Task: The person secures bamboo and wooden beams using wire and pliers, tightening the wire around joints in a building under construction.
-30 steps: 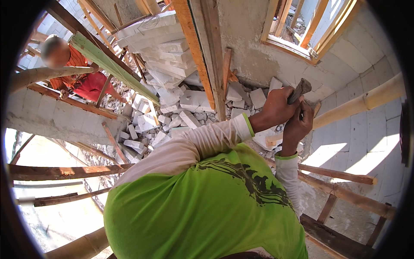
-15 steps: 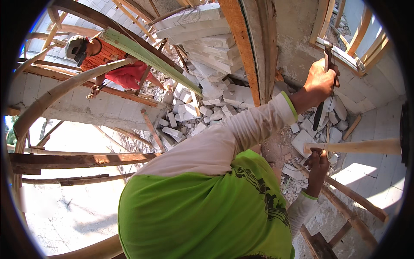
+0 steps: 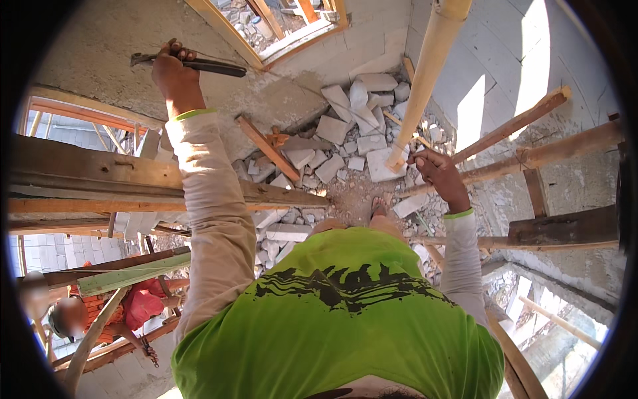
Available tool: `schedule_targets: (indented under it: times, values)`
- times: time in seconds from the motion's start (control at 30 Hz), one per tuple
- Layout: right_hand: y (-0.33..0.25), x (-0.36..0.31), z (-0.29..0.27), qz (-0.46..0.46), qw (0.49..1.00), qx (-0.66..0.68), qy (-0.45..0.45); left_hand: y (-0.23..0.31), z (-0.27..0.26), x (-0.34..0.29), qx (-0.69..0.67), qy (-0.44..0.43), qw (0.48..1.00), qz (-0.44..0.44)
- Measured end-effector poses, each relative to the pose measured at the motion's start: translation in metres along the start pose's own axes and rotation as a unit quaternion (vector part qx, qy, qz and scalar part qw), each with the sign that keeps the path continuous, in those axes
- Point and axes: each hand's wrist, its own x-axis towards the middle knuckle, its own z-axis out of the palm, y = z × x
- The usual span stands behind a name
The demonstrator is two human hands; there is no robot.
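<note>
My left hand (image 3: pixel 176 76) is raised at the upper left, wrapped around dark-handled pincers (image 3: pixel 216 67) in front of the grey wall. A thin wire (image 3: pixel 279 74) runs from this hand across toward my right hand (image 3: pixel 435 174). The right hand's fingers are pinched together, seemingly on the wire's far end, which is hard to see. Right beside those fingertips is the lower end of a pale round pole (image 3: pixel 425 86).
Broken blocks and rubble (image 3: pixel 329 166) lie around my feet. A thick timber beam (image 3: pixel 93 166) crosses at left, and poles (image 3: pixel 531 159) cross at right. A window frame (image 3: pixel 299 40) is above. Another person (image 3: pixel 100 309) in orange works at lower left.
My view has swung to the right, so the other person and the beams sit lower left. My left hand still grips the pincers, and my right hand stays by the pole's end.
</note>
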Motion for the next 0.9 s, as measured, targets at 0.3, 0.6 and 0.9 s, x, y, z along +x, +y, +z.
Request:
schedule_targets:
  times: [0.3, 0.6, 0.9]
  values:
    - [-0.024, 0.019, -0.063, -0.09, 0.986, -0.106, 0.091, 0.019, 0.063, 0.048, -0.062, 0.03, 0.997, 0.042]
    - [-0.037, 0.052, -0.068, -0.131, 0.986, -0.086, 0.061, 0.038, 0.061, 0.099, -0.083, 0.042, 0.994, 0.05]
    - [-0.089, 0.018, -0.07, -0.105, 0.97, 0.2, -0.092, 0.016, 0.084, 0.197, -0.12, 0.004, 0.992, 0.031]
